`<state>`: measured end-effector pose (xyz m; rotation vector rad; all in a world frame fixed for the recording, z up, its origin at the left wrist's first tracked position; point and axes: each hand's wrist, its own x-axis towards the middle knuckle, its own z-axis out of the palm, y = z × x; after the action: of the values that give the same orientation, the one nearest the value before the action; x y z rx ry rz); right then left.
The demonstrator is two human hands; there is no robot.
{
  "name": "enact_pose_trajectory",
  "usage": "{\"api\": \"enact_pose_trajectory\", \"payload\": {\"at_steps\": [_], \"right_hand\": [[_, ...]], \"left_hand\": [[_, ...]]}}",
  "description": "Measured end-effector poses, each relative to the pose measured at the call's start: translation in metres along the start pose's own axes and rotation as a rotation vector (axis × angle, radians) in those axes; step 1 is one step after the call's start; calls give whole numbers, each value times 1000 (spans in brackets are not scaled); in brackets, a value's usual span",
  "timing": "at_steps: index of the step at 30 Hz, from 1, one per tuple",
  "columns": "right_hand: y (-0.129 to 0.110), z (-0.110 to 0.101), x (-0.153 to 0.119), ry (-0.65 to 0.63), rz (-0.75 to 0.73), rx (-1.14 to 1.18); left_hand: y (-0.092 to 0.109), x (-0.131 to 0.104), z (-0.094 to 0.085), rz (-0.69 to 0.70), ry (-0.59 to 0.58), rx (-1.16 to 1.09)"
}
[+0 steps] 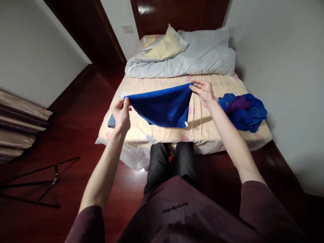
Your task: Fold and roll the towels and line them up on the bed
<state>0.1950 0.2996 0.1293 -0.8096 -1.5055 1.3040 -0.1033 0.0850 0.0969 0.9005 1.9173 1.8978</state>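
A blue cloth (pixel 164 106) with a small white tag at its lower right corner hangs stretched above the bed. My left hand (pixel 122 113) pinches its upper left corner between thumb and fingers. At the upper right corner, my right hand (pixel 203 90) grips the cloth the same way, held a little higher. Beyond my right forearm lies a crumpled heap of blue cloths (pixel 249 113) with a purple cloth (pixel 238 104) on top. A folded grey-blue cloth (pixel 111 121) rests on the bed, partly hidden behind my left hand.
The bed (pixel 210 131) has a pale patterned sheet. A rolled grey quilt (pixel 202 54) and a yellow pillow (pixel 167 45) lie at its head. Black tripod legs (pixel 37 184) stand on the floor at left, near a striped curtain (pixel 20 125). A wall borders the bed's right side.
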Motion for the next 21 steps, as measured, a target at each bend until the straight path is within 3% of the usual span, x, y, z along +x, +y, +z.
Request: {"api": "enact_pose_trajectory", "payload": {"at_steps": [4,8,15,21], "right_hand": [[-25,-10,-22,70,-54,-73],[-38,-18,-32,90,-66,-71],[-43,-34,-40,193,-186,-106],[-47,-43,-66,233,-140,-97]], "left_hand": [[22,26,4,19,-44,-92],[44,34,11,28,-58,-94],[73,21,17,97,-64,-106],[81,-1,-1,61,-133,-96]]}}
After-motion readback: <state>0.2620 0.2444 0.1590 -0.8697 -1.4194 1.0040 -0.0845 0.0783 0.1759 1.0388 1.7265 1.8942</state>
